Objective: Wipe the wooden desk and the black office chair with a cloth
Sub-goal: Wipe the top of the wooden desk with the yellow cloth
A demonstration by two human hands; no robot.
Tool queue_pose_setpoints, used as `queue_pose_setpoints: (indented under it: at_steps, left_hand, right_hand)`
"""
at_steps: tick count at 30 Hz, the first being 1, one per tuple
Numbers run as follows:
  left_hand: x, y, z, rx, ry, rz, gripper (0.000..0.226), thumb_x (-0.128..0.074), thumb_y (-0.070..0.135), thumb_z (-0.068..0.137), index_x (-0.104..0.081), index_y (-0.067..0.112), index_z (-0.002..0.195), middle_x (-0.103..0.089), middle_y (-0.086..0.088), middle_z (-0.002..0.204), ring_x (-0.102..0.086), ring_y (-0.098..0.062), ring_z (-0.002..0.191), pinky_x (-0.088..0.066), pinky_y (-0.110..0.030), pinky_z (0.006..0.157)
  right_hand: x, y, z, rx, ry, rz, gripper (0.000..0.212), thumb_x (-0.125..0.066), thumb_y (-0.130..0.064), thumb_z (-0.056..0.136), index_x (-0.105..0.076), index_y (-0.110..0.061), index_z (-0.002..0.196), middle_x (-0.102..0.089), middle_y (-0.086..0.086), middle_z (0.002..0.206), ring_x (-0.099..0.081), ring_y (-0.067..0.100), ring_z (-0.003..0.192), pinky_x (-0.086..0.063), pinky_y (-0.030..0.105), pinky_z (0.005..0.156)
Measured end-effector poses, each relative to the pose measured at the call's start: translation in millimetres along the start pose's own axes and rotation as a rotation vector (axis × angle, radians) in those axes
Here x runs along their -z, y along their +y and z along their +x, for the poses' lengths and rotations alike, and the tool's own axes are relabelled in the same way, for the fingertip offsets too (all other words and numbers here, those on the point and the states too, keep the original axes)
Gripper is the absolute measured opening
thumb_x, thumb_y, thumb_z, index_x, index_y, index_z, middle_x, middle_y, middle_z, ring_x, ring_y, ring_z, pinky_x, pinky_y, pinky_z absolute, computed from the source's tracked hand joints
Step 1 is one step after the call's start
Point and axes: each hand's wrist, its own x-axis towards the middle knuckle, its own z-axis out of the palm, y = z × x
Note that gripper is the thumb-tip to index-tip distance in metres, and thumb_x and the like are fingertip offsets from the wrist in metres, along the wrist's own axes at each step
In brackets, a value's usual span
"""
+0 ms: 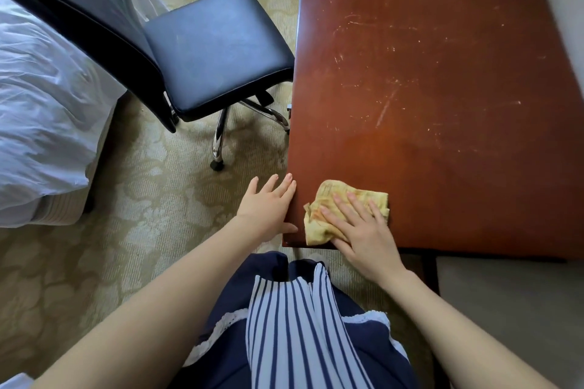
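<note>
The right hand (pixel 354 227) lies flat, fingers straight and spread, pressing a crumpled yellow cloth (pixel 328 208) onto the near left corner of the scratched wooden desk (pixel 426 88). The left hand (pixel 268 208) is open too, fingers straight along the desk's left edge. The black office chair (pixel 215 50) stands left of the desk on patterned carpet (pixel 142 193), beside a bed (pixel 41 104).

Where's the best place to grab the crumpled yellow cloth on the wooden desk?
Probably the crumpled yellow cloth's far bunched edge, approached from above: it lies flat on the wooden desk under the right hand, leaving those raised folds free to pinch.
</note>
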Motion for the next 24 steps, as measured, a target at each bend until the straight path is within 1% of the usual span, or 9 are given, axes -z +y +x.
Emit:
queue_pose_setpoints:
  at_steps: [1, 3, 6, 8, 11, 13, 19, 22, 24]
  left_hand:
    - [1, 1, 0, -0.002, -0.007, 0.006, 0.091, -0.043, 0.059, 0.091, 0.009, 0.014, 0.151, 0.012, -0.001, 0.159, 0.007, -0.022, 0.147, 0.0, -0.048, 0.116]
    - [2, 0, 0, -0.014, -0.011, 0.048, 0.092, -0.045, 0.058, 0.091, 0.008, 0.013, 0.151, 0.011, -0.002, 0.159, 0.007, -0.022, 0.147, 0.0, -0.047, 0.117]
    - [7, -3, 2, -0.052, -0.012, 0.155, 0.092, -0.044, 0.059, 0.09, 0.006, 0.011, 0.151, 0.008, -0.004, 0.16, 0.006, -0.022, 0.147, 0.0, -0.046, 0.117]
    - [12, -6, 4, -0.071, -0.031, 0.204, 0.091, -0.044, 0.059, 0.091, 0.005, 0.011, 0.151, 0.006, -0.004, 0.16, 0.007, -0.022, 0.147, 0.0, -0.046, 0.116]
    - [17, -6, 6, -0.078, -0.062, 0.238, 0.091, -0.045, 0.058, 0.091, 0.003, 0.01, 0.151, 0.005, -0.005, 0.16, 0.007, -0.022, 0.147, 0.0, -0.046, 0.116]
    - [19, -4, 6, -0.071, -0.075, 0.232, 0.09, -0.045, 0.057, 0.091, 0.003, 0.01, 0.151, 0.005, -0.005, 0.16, 0.007, -0.021, 0.147, 0.0, -0.046, 0.116]
    - [16, 2, 3, 0.001, -0.125, 0.134, 0.087, -0.042, 0.053, 0.094, 0.011, 0.013, 0.15, 0.014, -0.002, 0.159, 0.007, -0.021, 0.147, -0.002, -0.046, 0.117]
    - [13, 4, 1, 0.034, -0.119, 0.087, 0.084, -0.04, 0.053, 0.096, 0.012, 0.015, 0.15, 0.016, 0.001, 0.159, 0.008, -0.019, 0.147, -0.001, -0.046, 0.117]
    - [10, 7, 1, 0.063, -0.108, 0.057, 0.084, -0.039, 0.053, 0.096, 0.012, 0.015, 0.15, 0.016, 0.0, 0.159, 0.008, -0.019, 0.147, -0.001, -0.045, 0.117]
  right_hand:
    - [1, 5, -8, -0.002, 0.023, 0.003, 0.056, -0.065, -0.035, 0.085, -0.046, -0.03, 0.138, -0.042, 0.0, 0.146, -0.035, 0.026, 0.138, -0.02, 0.048, 0.112]
    - [5, 15, -21, -0.033, 0.045, 0.006, 0.054, -0.062, -0.034, 0.083, -0.051, -0.028, 0.135, -0.049, 0.001, 0.141, -0.042, 0.026, 0.133, -0.028, 0.049, 0.109]
    - [14, 39, -35, -0.11, 0.059, -0.012, 0.053, -0.05, -0.039, 0.084, -0.051, -0.028, 0.135, -0.049, 0.001, 0.141, -0.045, 0.026, 0.131, -0.031, 0.049, 0.107]
    - [21, 59, -38, -0.184, 0.056, -0.011, 0.053, -0.042, -0.041, 0.087, -0.044, -0.029, 0.139, -0.045, 0.002, 0.144, -0.041, 0.026, 0.134, -0.027, 0.048, 0.11]
    - [27, 88, -35, -0.327, 0.043, 0.028, 0.051, -0.047, -0.034, 0.096, -0.029, -0.036, 0.144, -0.032, -0.002, 0.152, -0.025, 0.02, 0.142, -0.013, 0.043, 0.115]
    - [32, 102, -27, -0.4, 0.022, 0.031, 0.054, -0.043, -0.036, 0.097, -0.02, -0.039, 0.145, -0.023, -0.004, 0.155, -0.014, 0.016, 0.145, -0.007, 0.04, 0.117]
    - [51, 121, 28, -0.57, -0.008, 0.094, 0.053, -0.03, -0.045, 0.099, -0.017, -0.038, 0.149, -0.009, -0.002, 0.159, -0.002, 0.019, 0.146, -0.001, 0.043, 0.117]
    - [52, 106, 60, -0.661, -0.003, 0.129, 0.054, -0.029, -0.044, 0.099, -0.017, -0.035, 0.15, -0.004, 0.002, 0.16, 0.003, 0.025, 0.146, 0.001, 0.047, 0.117]
    - [49, 90, 72, -0.652, -0.009, 0.123, 0.055, -0.031, -0.044, 0.099, -0.016, -0.035, 0.151, -0.002, 0.002, 0.16, 0.004, 0.027, 0.146, 0.003, 0.048, 0.116]
